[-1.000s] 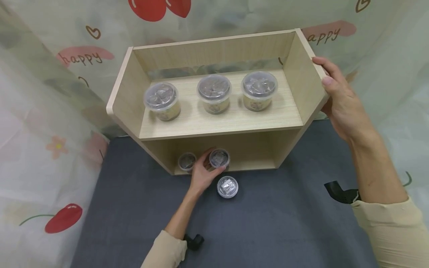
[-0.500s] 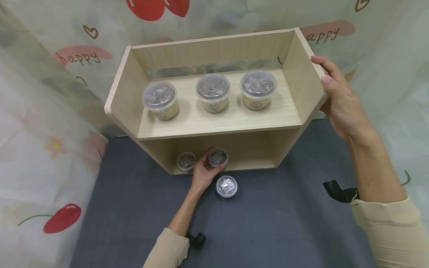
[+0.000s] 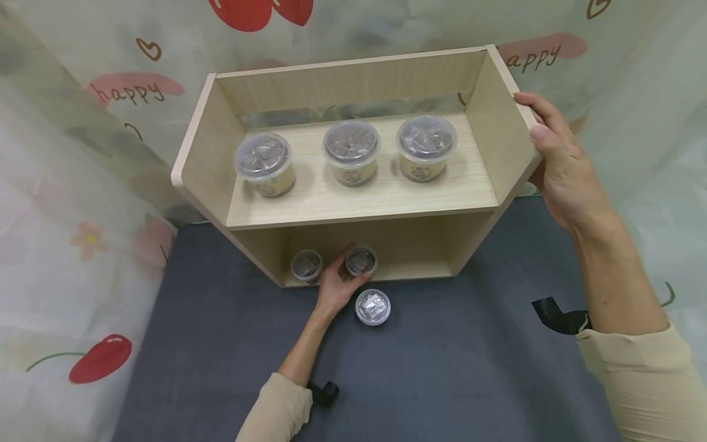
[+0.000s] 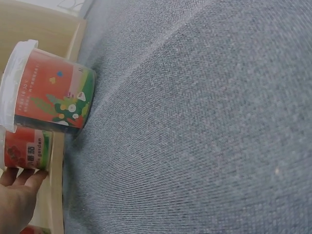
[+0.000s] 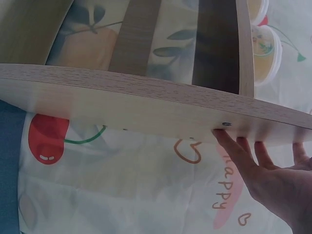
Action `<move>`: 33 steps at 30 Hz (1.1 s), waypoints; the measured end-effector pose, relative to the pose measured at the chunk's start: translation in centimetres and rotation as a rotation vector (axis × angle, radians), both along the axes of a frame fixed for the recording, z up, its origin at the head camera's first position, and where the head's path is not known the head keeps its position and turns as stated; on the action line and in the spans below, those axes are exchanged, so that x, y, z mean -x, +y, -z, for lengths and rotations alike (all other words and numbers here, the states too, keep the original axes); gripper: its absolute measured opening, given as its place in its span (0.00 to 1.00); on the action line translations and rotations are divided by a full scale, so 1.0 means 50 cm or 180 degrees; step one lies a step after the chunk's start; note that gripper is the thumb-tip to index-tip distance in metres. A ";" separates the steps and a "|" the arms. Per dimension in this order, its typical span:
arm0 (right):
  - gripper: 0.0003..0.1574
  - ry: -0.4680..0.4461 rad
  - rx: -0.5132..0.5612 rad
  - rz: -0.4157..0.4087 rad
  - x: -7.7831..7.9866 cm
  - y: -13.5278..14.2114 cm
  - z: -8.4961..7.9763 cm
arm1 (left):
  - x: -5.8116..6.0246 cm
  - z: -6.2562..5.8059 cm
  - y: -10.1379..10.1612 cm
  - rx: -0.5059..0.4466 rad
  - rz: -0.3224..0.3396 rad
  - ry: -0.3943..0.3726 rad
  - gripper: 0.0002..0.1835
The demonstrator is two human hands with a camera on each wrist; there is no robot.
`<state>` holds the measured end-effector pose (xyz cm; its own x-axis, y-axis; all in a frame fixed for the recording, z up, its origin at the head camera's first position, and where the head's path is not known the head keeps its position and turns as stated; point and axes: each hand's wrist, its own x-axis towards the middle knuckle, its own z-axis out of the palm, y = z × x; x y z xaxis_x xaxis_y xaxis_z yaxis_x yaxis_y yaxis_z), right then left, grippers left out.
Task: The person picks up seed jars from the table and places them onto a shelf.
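Note:
My left hand [image 3: 334,291] grips a small round tub [image 3: 361,261] with a clear lid in the lower compartment. In the left wrist view its fingers lie against the tub's red printed side [image 4: 27,148]. Left of it, a second tub [image 3: 306,265] stands in that compartment. Another lidded tub [image 3: 372,307] is on the dark cloth just in front, showing a red and green label in the left wrist view. My right hand [image 3: 563,162] touches the outer right side of the wooden shelf unit [image 3: 510,101], its fingertips [image 5: 220,134] pressed to the panel in the right wrist view.
Three lidded tubs stand on the upper board: left [image 3: 265,164], middle [image 3: 351,152] and right [image 3: 425,148]. A printed curtain [image 3: 359,31] hangs behind and beside the unit. Dark grey cloth [image 3: 431,368] covers the surface in front.
My left hand keeps its grip on the tub in the lower compartment, with only a slight shift. The right hand stays at the unit's side. The head view moves a little.

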<state>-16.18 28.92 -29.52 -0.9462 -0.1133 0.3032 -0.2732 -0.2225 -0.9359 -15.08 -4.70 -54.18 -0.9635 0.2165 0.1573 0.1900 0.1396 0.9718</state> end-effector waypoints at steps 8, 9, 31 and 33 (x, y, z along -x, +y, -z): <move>0.26 0.0001 -0.0019 0.0044 -0.001 0.000 0.001 | 0.000 0.007 0.000 -0.0034 0.0056 0.0024 0.39; 0.26 0.0004 -0.0024 0.0044 -0.001 0.001 0.002 | 0.001 0.008 0.000 -0.0039 0.0060 0.0034 0.39; 0.26 0.0057 -0.0109 0.0022 -0.001 -0.002 0.003 | -0.003 -0.007 0.012 0.0166 -0.0140 0.0115 0.37; 0.26 0.0059 -0.0114 0.0027 -0.001 -0.002 0.003 | -0.004 -0.008 0.013 0.0185 -0.0173 0.0120 0.37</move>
